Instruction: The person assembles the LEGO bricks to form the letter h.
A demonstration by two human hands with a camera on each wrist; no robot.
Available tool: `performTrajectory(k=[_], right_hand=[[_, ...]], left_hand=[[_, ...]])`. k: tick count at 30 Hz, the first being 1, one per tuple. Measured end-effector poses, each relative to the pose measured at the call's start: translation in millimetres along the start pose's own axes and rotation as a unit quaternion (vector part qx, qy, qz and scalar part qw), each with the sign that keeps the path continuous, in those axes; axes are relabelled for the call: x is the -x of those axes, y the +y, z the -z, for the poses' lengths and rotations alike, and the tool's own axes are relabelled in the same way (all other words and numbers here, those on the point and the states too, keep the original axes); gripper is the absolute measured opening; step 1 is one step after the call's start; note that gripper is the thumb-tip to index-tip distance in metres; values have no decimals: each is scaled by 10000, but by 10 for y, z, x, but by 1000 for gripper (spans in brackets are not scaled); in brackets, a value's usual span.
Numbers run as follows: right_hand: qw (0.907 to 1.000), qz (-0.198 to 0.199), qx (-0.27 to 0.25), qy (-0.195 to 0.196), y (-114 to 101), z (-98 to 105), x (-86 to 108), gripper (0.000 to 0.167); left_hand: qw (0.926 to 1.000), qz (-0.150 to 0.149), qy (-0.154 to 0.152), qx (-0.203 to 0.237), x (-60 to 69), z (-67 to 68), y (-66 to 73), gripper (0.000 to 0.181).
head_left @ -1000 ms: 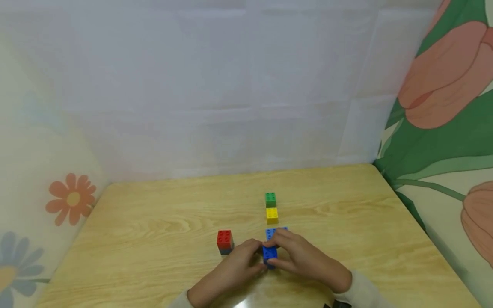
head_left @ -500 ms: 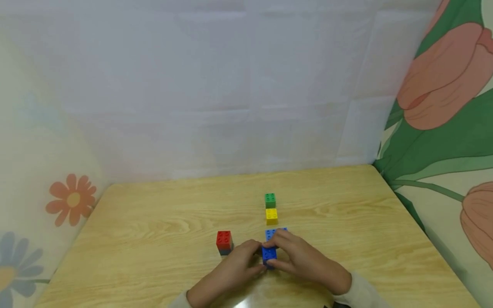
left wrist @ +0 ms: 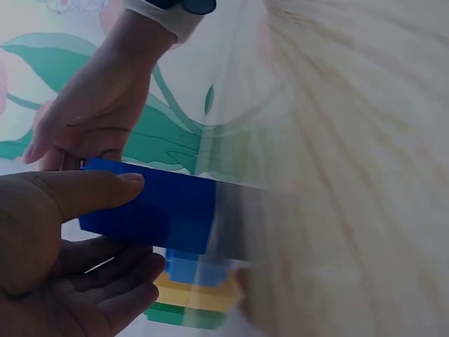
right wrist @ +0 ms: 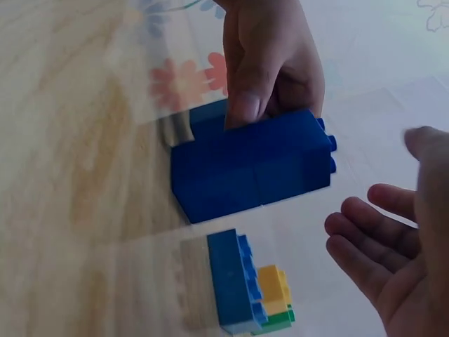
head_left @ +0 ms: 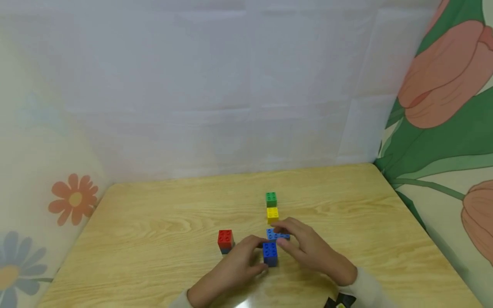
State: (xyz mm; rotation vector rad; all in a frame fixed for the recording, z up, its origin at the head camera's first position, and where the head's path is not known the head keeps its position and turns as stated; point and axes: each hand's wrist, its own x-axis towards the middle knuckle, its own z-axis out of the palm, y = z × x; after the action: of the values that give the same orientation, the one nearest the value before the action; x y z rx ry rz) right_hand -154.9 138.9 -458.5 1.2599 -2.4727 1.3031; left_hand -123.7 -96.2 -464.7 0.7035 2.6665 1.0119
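A dark blue stack [head_left: 270, 256] stands upright on the wooden table [head_left: 154, 222], near its front, with four studs showing on top. The left hand [head_left: 242, 259] holds it in a pinch, thumb laid along one face and fingers round the opposite side, so the gap between them is just the width of the stack. The right hand [head_left: 308, 246] holds nothing: its thumb stands well away from the fingers, which are loosely bent and apart from the stack.

A faint seam in the right wrist view suggests that the stack is two blocks, though that view is too dim to be sure. Beyond it lie one light blue block [head_left: 271, 235], one yellow block [head_left: 272, 214] and one green block [head_left: 271, 199], in a line running away from the person. To the left, one red block [head_left: 225, 236] sits on one dark greyish block [head_left: 225, 251].

The right hand covers part of the light blue block from above, and the left hand reaches in just beside the red block's pile. Behind the table hangs a white sheet [head_left: 231, 85]; a flowered panel [head_left: 75, 199] borders the left and a tulip-patterned panel [head_left: 443, 162] the right.
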Motion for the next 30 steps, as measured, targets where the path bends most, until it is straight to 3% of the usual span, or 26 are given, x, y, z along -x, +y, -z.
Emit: performTrajectory(k=[4,7,10,13,17,22,26,30], right_hand=[[9982,13,284,532,71,66,-6,30],[9963,-143,452,711,126,82,-8,26],[9950,-577,600,554,180,70,-7,29],[9908,-1117,734,192,229,41,-6,37],[9829,-1618,851,-211,266,5,-10,45],[9784,-1682,1125,-426,308,-30,-5,47],[9784,-1640,1170,-452,341,-51,3,47],[9787,-1689,1066,-484,350,-62,8,46]], left_hand=[[9998,-4,204,1,39,93,92,53],[9996,5,297,11,82,215,160,48],[9991,-15,424,-5,146,378,204,43],[9972,-25,741,-112,212,560,196,40],[9942,374,987,-230,259,783,80,52],[9944,884,508,-293,299,953,-129,74],[9963,843,90,-113,315,986,-225,70],[9973,722,14,-117,294,972,-251,54]])
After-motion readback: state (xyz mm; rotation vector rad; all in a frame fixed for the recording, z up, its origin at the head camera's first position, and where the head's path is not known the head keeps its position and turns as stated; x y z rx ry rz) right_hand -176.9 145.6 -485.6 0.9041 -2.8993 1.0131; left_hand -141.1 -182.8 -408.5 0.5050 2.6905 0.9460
